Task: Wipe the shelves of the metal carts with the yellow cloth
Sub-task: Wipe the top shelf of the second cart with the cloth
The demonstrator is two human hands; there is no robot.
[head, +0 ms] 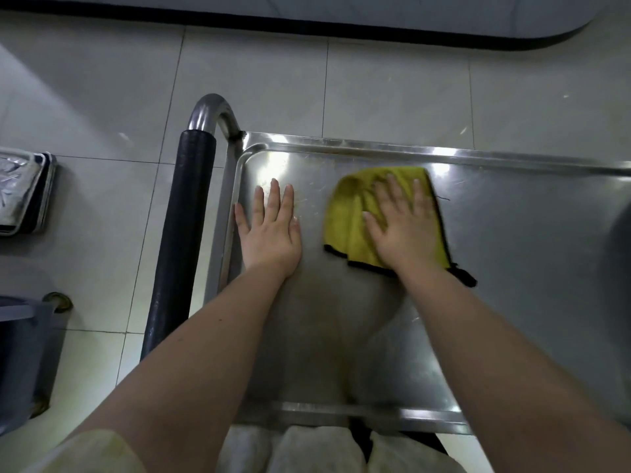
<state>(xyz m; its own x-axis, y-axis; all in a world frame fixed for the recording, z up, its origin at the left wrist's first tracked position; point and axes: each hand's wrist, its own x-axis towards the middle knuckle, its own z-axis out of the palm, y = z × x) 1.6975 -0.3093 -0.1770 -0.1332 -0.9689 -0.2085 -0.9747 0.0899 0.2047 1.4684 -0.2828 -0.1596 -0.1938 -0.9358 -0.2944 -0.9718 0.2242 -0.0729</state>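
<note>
Yellow cloth [346,220]: laid on cart shelf [512,285], ctr-right of frame.
Right hand [406,233]: fingers spread, pressed flat on cloth.
Left hand [269,230]: spread flat on bare metal, ctr-left.
Tip: even pressure advised; overlapping strokes, corners incl.

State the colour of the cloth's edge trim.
Black trim on the yellow cloth; head view.

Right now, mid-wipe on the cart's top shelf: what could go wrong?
1. The right hand presses the yellow cloth flat without gripping it; the rumpled cloth may slide out from under the palm.
2. The left hand lies bare on the top shelf, likely leaving prints.
3. The cloth's loose black edging trails at its near corner and might snag.
</note>
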